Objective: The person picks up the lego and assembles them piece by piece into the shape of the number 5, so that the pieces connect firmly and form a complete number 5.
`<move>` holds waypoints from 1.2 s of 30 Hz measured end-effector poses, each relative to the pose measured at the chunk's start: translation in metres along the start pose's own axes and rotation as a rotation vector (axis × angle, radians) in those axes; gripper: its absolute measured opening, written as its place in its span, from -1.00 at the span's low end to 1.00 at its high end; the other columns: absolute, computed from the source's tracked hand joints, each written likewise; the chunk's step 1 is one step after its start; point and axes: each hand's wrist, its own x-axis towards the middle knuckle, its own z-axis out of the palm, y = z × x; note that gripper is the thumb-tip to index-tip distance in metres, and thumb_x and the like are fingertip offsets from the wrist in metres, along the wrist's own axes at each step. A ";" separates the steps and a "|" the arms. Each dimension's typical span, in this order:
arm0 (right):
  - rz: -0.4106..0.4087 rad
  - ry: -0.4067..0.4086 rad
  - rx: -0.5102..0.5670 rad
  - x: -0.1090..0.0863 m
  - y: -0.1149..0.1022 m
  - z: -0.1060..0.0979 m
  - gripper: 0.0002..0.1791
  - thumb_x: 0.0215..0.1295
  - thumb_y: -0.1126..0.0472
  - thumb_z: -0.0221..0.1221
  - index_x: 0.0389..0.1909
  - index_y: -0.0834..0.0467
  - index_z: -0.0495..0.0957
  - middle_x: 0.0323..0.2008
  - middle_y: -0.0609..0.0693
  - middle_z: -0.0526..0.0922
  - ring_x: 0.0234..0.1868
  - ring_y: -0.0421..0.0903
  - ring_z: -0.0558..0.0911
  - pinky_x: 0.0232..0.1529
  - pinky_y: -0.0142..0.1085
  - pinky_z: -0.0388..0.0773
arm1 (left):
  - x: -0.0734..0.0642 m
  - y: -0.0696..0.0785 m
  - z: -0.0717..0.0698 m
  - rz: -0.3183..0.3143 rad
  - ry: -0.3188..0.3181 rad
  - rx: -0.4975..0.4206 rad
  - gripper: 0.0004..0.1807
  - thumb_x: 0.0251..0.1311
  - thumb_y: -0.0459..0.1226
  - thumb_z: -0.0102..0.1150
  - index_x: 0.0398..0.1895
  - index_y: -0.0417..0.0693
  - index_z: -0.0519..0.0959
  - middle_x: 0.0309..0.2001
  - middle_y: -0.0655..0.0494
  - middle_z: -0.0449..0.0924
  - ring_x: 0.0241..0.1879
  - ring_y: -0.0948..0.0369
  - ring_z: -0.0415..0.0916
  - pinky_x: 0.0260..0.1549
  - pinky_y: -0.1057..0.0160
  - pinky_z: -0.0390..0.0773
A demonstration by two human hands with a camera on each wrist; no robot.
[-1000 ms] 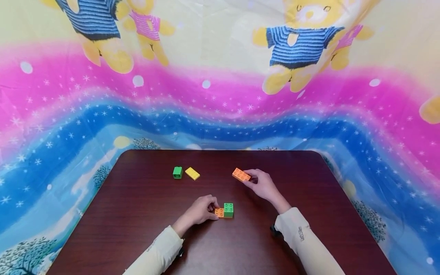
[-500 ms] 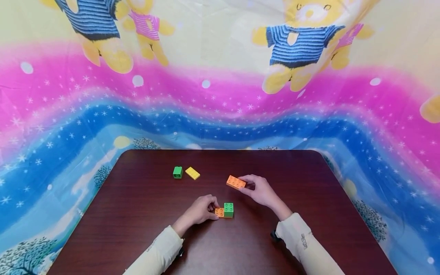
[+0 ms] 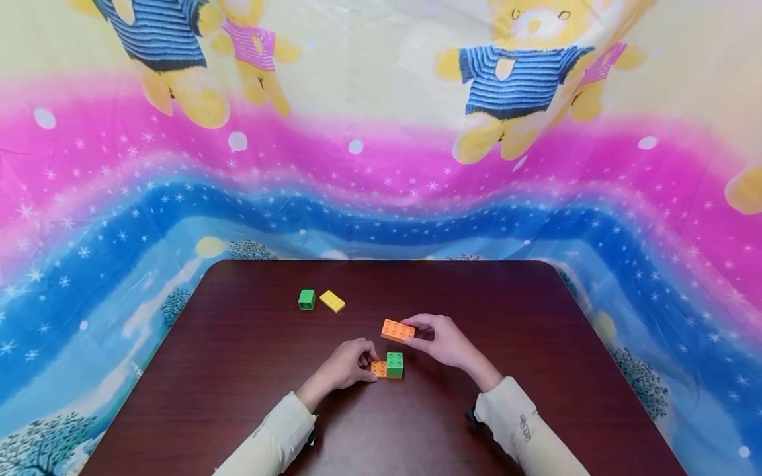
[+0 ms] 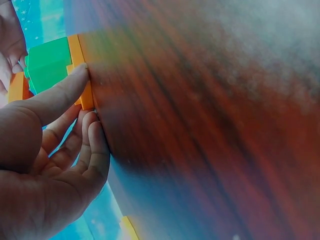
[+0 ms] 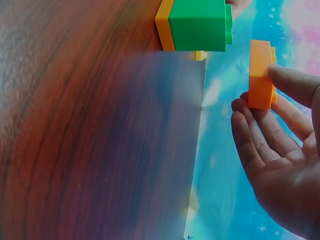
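Observation:
My left hand (image 3: pixel 342 365) pinches the left end of a flat orange toy building brick (image 3: pixel 378 369) lying on the table. A green brick (image 3: pixel 395 363) with studs on top stands on that brick's right end. In the left wrist view, the thumb presses along the orange brick's side, with fingers opposite. My right hand (image 3: pixel 446 340) grips another orange brick (image 3: pixel 397 330) by its right end, just behind the green one in the head view. The right wrist view shows this held brick (image 5: pixel 260 75) raised at about the height of the green brick's studs, apart from it.
A second green brick (image 3: pixel 306 299) and a flat yellow brick (image 3: pixel 332 301) lie side by side toward the back left of the dark wooden table (image 3: pixel 196 383). A patterned cloth backdrop (image 3: pixel 369 172) surrounds the table's far edges.
My right hand has carried its orange brick left and toward me, closer to the green brick. The left hand and the joined bricks stay in place.

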 end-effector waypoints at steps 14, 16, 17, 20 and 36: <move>-0.037 -0.075 0.040 -0.005 -0.008 0.007 -0.57 0.33 0.12 0.41 0.21 -0.07 0.67 0.09 -0.12 0.73 0.05 -0.08 0.69 0.14 -0.08 0.67 | 0.002 -0.003 -0.001 0.008 0.014 0.012 -0.68 -0.03 -0.36 0.62 -0.26 -0.13 0.63 -0.31 0.08 0.57 -0.30 0.17 0.54 -0.29 0.33 0.52; -0.045 -0.089 0.043 -0.005 -0.008 0.009 -0.58 0.34 0.11 0.40 0.21 -0.07 0.67 0.09 -0.13 0.73 0.04 -0.11 0.69 0.13 -0.10 0.67 | 0.002 -0.003 0.000 0.002 0.013 0.013 -0.67 -0.03 -0.35 0.62 -0.24 -0.13 0.63 -0.30 0.09 0.57 -0.30 0.17 0.53 -0.30 0.33 0.52; -0.049 -0.095 0.046 -0.006 -0.008 0.009 -0.59 0.34 0.11 0.39 0.20 -0.07 0.67 0.09 -0.13 0.73 0.04 -0.11 0.70 0.13 -0.10 0.67 | 0.002 -0.003 0.000 0.000 0.013 0.015 -0.66 -0.04 -0.35 0.63 -0.24 -0.13 0.63 -0.30 0.09 0.57 -0.31 0.17 0.53 -0.30 0.33 0.52; -0.060 -0.110 0.047 -0.007 -0.009 0.011 -0.60 0.35 0.10 0.39 0.20 -0.07 0.67 0.09 -0.14 0.74 0.03 -0.15 0.70 0.12 -0.13 0.67 | 0.002 -0.003 0.000 -0.007 0.007 0.022 -0.63 -0.04 -0.34 0.63 -0.19 -0.11 0.63 -0.31 0.09 0.56 -0.31 0.19 0.52 -0.30 0.33 0.52; -0.060 -0.132 0.046 -0.009 -0.005 0.019 -0.62 0.35 0.08 0.39 0.17 -0.08 0.69 0.06 -0.16 0.75 0.00 -0.19 0.70 0.10 -0.14 0.67 | 0.001 0.000 0.000 -0.023 0.010 0.031 -0.60 -0.03 -0.30 0.64 -0.16 -0.09 0.62 -0.31 0.07 0.56 -0.31 0.17 0.51 -0.31 0.32 0.50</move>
